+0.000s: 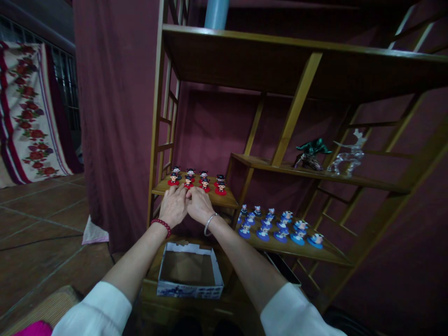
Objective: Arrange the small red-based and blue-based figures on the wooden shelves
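Arranging small figures in rows looks to be the step in hand, with your two hands together at the near edge of the left shelf [226, 201]. The red-based figures [205, 185] stand upright on that shelf in two rows, four far and four near, just beyond your fingers. Your left hand [174, 206] lies palm down, its fingers fairly straight and loosely spread, pointing to the near row. Your right hand [199, 203] is more curled, its fingers bent inward beside the left one. Both reach close to the second figure from the left in the near row, but whether you grip it, only brush its base or pinch something smaller, the view cannot tell. Judging by the tight spacing, your next move calls for a light fingertip touch and a straight, slow retreat, because a knuckle could tip a neighbour. Nearer to you and lower down sits an open-topped cardboard box [191, 292], under your wrists. To the right, on a lower shelf, blue-based figures [264, 230] stand in rows, well apart from your hands.
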The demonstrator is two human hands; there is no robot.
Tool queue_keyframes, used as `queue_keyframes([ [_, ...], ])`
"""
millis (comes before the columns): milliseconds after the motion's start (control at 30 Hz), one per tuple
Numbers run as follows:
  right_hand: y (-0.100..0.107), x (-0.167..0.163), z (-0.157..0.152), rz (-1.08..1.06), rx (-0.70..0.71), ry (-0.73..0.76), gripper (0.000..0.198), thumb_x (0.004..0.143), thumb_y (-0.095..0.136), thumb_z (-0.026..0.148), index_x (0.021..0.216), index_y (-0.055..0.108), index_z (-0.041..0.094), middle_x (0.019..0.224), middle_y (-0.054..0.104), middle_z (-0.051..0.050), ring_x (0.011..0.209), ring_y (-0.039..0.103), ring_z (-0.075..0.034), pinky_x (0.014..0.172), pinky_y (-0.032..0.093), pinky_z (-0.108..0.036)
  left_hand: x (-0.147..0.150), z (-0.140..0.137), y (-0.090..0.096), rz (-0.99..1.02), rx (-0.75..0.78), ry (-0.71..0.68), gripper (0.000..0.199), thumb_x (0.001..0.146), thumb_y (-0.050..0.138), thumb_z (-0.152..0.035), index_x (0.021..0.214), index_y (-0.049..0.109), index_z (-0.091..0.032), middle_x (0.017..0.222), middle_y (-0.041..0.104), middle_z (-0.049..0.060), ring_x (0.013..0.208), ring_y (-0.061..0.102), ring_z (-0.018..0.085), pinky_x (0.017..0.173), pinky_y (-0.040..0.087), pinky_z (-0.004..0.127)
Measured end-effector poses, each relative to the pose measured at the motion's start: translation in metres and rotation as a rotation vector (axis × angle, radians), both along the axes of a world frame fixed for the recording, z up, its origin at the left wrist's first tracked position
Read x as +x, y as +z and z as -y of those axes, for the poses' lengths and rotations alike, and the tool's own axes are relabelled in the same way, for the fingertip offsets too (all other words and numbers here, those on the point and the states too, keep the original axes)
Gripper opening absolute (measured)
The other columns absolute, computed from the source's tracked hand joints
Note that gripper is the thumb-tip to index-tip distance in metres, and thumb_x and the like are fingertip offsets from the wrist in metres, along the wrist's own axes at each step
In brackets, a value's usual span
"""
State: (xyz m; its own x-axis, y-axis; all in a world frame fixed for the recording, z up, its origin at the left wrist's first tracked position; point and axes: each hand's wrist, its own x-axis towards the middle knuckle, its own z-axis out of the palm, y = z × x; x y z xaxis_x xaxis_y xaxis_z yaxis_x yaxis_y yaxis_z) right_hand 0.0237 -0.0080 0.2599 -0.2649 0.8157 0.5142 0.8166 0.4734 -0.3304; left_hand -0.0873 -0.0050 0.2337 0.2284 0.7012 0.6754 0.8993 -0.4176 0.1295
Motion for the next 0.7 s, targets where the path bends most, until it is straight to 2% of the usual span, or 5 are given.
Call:
queue_keyframes([
  [700, -0.0032, 0.0010, -0.0002, 0.040, 0.041, -0.002, 0.011, 0.071, 0.046, 0.011, 0.077, 0.050, 0.020, 0.087, 0.060, -0.005, 0.096, 0.050, -0.021, 0.081, 0.039, -0.032, 0.0003, 0.0078, 0.0007, 0.007, 0.021, -0.012, 0.035, 0.079, 0.041, -0.022, 0.112, 0.052, -0.013, 0.129, 0.049, 0.014, 0.110, 0.043, 0.028, 0.088, 0.037, 0.043],
])
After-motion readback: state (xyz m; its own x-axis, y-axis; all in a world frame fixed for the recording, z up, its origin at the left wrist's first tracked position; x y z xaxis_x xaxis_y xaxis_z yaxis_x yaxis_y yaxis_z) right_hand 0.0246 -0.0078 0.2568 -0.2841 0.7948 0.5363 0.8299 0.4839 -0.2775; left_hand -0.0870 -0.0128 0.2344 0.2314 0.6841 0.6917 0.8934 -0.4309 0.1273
